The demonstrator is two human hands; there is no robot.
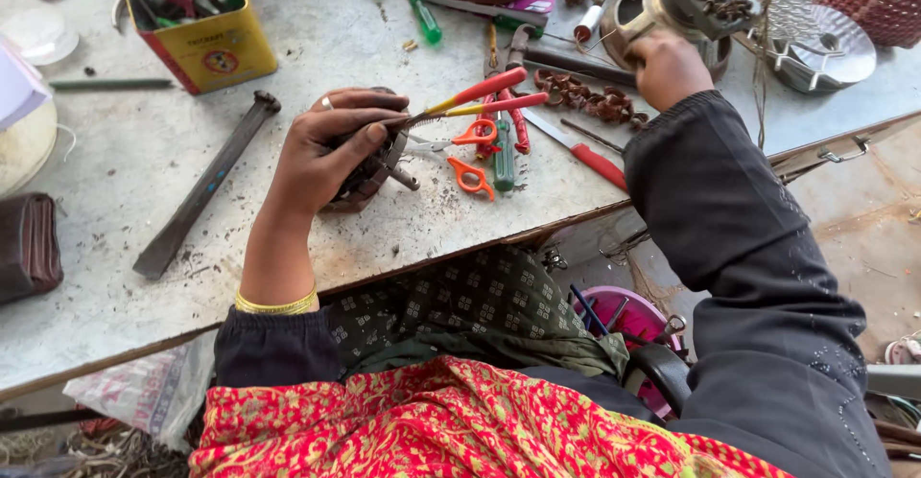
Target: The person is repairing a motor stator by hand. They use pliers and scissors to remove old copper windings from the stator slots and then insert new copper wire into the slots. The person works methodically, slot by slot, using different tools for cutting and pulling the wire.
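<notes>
Two hands work apart: the left hand (331, 152) is closed around a round motor part (369, 176) and red-handled pliers (475, 99) on the desk (125, 152). The right hand (667, 66) grips a metal fan housing (691, 3) farther back. Best keep the part pressed flat so the pliers cannot slip.

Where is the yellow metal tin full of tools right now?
In the head view, the yellow metal tin stands at the table's far left, beyond the left hand and the long dark metal bar.
</notes>
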